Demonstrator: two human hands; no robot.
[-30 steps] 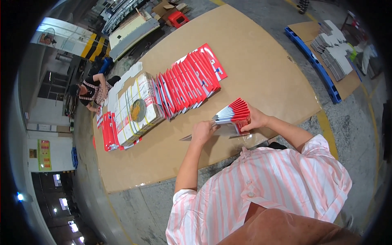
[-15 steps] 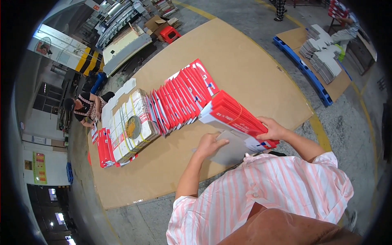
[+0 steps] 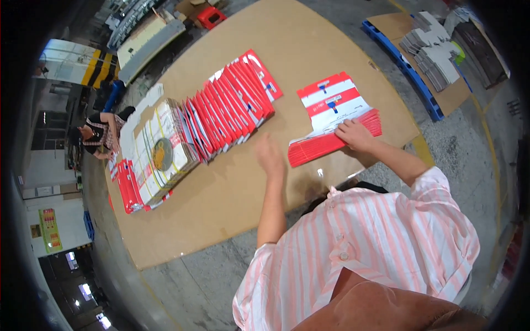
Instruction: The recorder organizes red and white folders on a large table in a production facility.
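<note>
Right hand [image 3: 356,135] palm-down on red-white stack [image 3: 316,150]; left hand [image 3: 270,156] forward, blurred.

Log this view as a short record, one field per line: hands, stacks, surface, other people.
Left hand: blurred, nothing visible in it
Right hand: fingers on the red-and-white pile
Other stacks: overlapping row of red folded pieces, beside a strapped bundle
Surface: brown tabletop
Other people: co-worker by the tabletop's left end

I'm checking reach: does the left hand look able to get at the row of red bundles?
Likely yes: the left hand is near the row of red bundles; only brown cardboard shows between.
</note>
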